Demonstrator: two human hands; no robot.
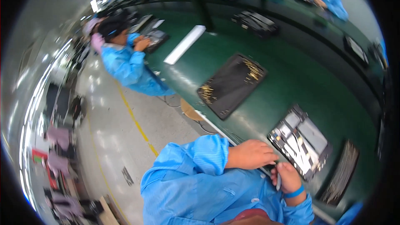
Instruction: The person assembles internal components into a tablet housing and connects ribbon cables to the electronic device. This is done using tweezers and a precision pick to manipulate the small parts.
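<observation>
My left hand point(252, 154) reaches in from the left with its fingers bent and pressed together, their tips close to my right hand point(290, 177). Whatever the left fingers may hold is too small to make out. A slim grey pen-like tool point(278, 181) sticks down from my right hand, whose fingers are closed around it. That wrist wears a blue band point(295, 192). Just beyond both hands lies an opened flat electronic device point(301, 139), with dark frame and silver and white parts inside. Neither hand visibly touches it.
On the green bench point(175, 75) lies a black tray point(231, 85) with many small gold-coloured pieces. A bundle of dark thin strips point(342, 173) is at the right. A long white strip point(185, 44) and dark parts point(256, 22) lie farther off. A co-worker in blue point(125, 62) works at the left.
</observation>
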